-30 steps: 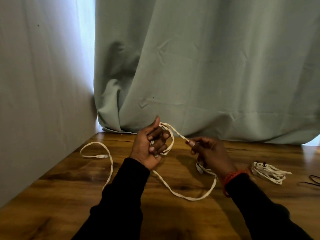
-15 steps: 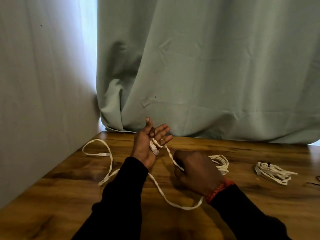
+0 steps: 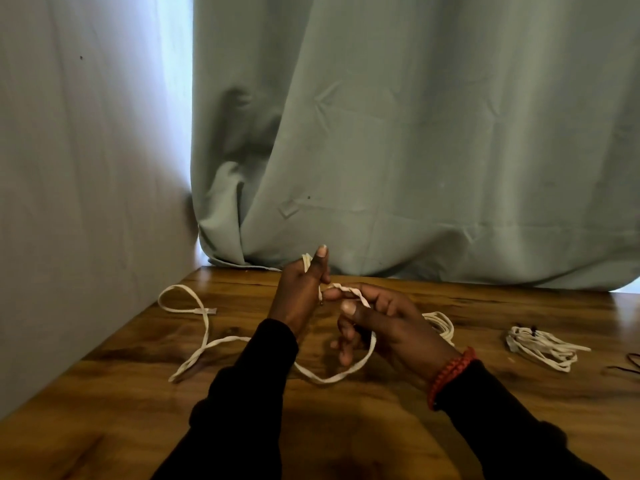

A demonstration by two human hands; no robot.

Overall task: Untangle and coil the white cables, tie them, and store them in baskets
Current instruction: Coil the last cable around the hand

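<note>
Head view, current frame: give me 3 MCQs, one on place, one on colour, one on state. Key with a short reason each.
1. Where does the tied cable bundle lie?
A. on the table to the right of the hands
B. in a basket
C. on the left sleeve

2. What colour is the wristband on the right wrist?
A. blue
B. red-orange
C. white

3. What is the state of the loose cable?
A. fully coiled and tied
B. partly wound on the left hand, the rest trailing on the table
C. lying untouched on the table

Key: 1 A, the bundle rests on the wooden table off to the right, no basket in view. 2 B, the band at the black cuff is red-orange. 3 B, loops sit by the left hand thumb, the right hand pinches a strand, and a long loop with its connector lies at left.
</note>
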